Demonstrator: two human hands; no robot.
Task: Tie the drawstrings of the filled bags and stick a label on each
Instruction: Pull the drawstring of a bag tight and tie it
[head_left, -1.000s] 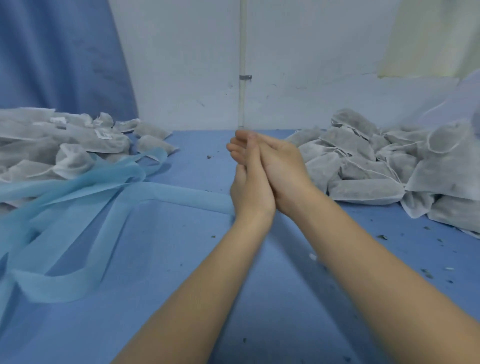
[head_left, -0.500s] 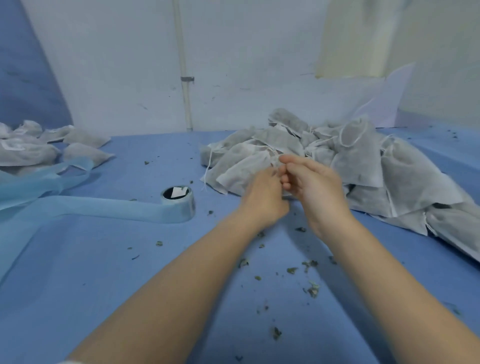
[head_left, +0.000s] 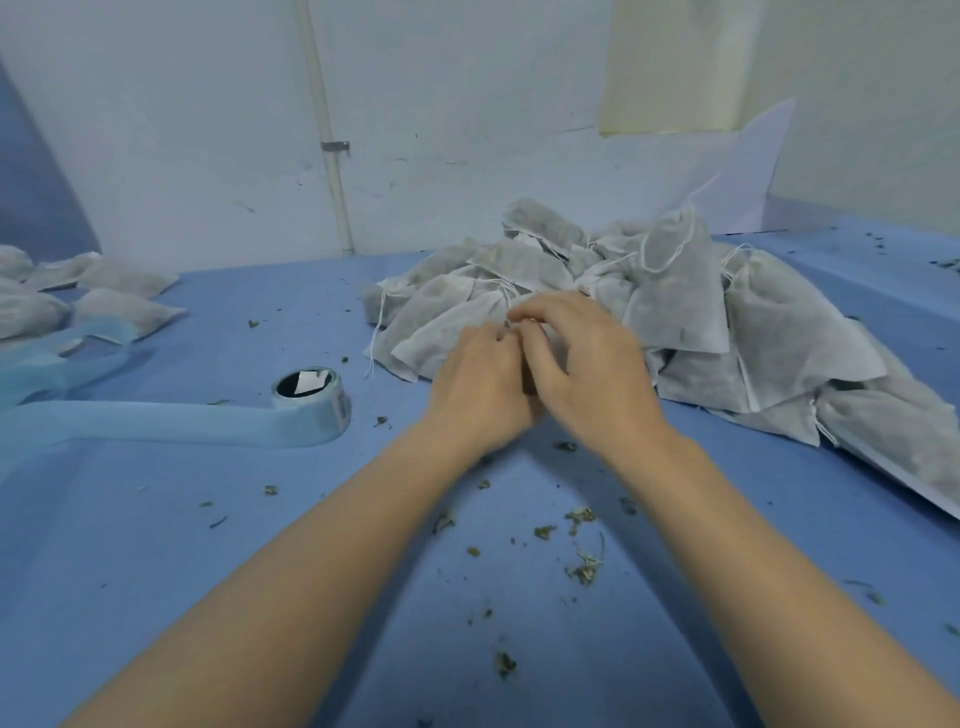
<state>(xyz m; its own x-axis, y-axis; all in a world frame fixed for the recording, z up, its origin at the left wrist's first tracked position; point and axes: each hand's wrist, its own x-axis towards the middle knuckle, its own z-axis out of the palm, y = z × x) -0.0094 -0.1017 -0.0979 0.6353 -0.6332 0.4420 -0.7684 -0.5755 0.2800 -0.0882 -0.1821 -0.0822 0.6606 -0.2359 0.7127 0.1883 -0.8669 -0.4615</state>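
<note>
Grey fabric bags (head_left: 675, 312), filled and heaped in a loose pile, take up the right side of the blue table (head_left: 156, 571), and white strings trail slack from several of their mouths, so most of this pile looks not yet tied. Both hands meet at the near edge of the heap. The left hand (head_left: 480, 384) and the right hand (head_left: 587, 364) have their fingers curled inward toward each other over the nearest bag (head_left: 441, 332), fingertips close together. They seem to be pinching at something small there, probably its string, but the blur and the fingers themselves hide it, so I cannot tell for sure what either hand has hold of.

To the left, a roll of labels (head_left: 311, 402) sits upright on the table with its pale blue backing strip (head_left: 156, 428) running off to the left edge. Further left, a smaller group of plump bags (head_left: 119, 306) lies apart from the heap; these are likely the finished ones, though no label is clear on them at this distance.

My judgement: a handful are done, the large heap remains, and the bag in hand is at the tying step with its label still to come. Dried herb crumbs (head_left: 582, 561) scatter the table near the arms.
</note>
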